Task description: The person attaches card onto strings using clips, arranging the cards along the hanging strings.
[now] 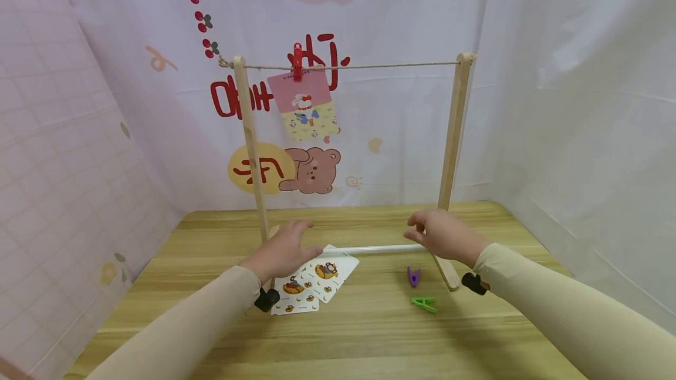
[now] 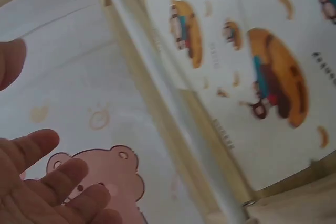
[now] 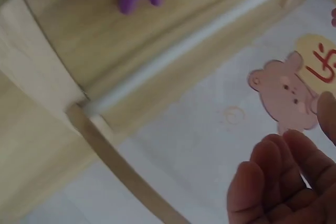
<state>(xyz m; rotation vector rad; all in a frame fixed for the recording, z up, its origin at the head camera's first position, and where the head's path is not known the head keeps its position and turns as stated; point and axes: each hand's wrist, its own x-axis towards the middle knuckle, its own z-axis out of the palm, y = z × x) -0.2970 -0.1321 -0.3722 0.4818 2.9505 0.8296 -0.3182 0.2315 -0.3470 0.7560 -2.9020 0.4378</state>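
Observation:
My left hand [image 1: 284,251] hovers above two white cards [image 1: 331,271] printed with cartoon figures and bananas, its fingers spread and holding nothing. On the far side, near the foot of the right wooden post [image 1: 453,133], my right hand [image 1: 450,236] is held in the air with relaxed, slightly bent fingers and nothing in them. A purple clothespin [image 1: 413,276] and a green clothespin [image 1: 424,304] lie on the table below it. From the string [image 1: 391,65] hangs a pink and yellow card [image 1: 306,104], tilted, clipped by a red clothespin [image 1: 298,62].
A left wooden post [image 1: 252,133] and the right one carry the string. A white rod [image 1: 377,249] joins them low down, just above the wooden table [image 1: 338,339]. Behind the table hangs a printed white cloth [image 1: 401,151], with pale cloth at both sides.

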